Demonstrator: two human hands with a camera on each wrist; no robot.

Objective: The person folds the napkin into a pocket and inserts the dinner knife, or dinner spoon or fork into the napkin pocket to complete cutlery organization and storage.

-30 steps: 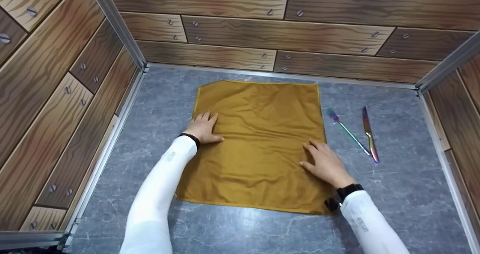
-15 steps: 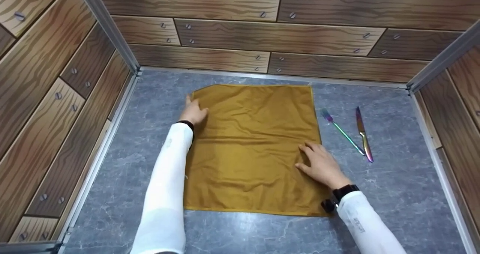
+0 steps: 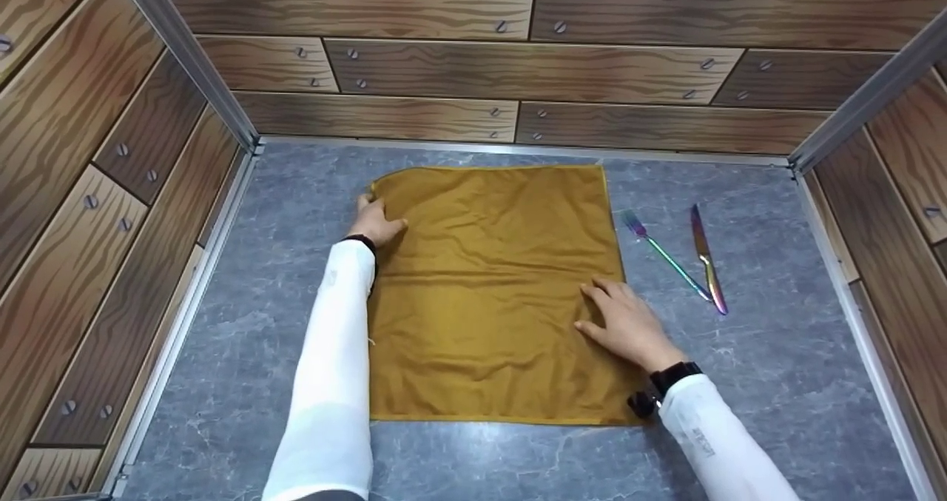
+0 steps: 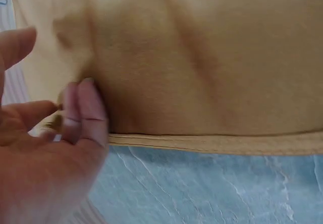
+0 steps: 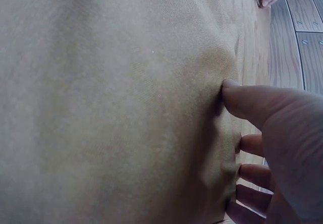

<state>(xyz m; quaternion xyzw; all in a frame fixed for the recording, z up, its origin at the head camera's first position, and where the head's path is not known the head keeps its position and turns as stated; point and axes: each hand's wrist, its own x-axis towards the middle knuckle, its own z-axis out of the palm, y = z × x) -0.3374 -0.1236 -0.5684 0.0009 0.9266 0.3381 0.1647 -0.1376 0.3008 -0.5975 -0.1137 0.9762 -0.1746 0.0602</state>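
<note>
A mustard-yellow cloth (image 3: pixel 488 294) lies spread out almost square, with soft creases across it. My left hand (image 3: pixel 376 221) is at its far left corner, thumb on top. In the left wrist view the fingers (image 4: pixel 93 108) curl in at the hemmed edge, and a bit of fabric shows between them; the thumb stands apart. My right hand (image 3: pixel 627 322) rests on the cloth near its right edge with loosely bent, spread fingers. The right wrist view shows its thumb (image 5: pixel 252 100) and fingertips touching the fabric.
Right of the cloth lie an iridescent fork (image 3: pixel 669 260) and knife (image 3: pixel 709 260), their handle ends meeting. Wood-print panels (image 3: pixel 473 68) with metal rails surround the grey marbled surface (image 3: pixel 281 197) on the left, back and right.
My left hand has slid from the cloth's left side up to its far left corner, and its fingers have curled in there. The right hand stays on the cloth. The head view has shifted slightly.
</note>
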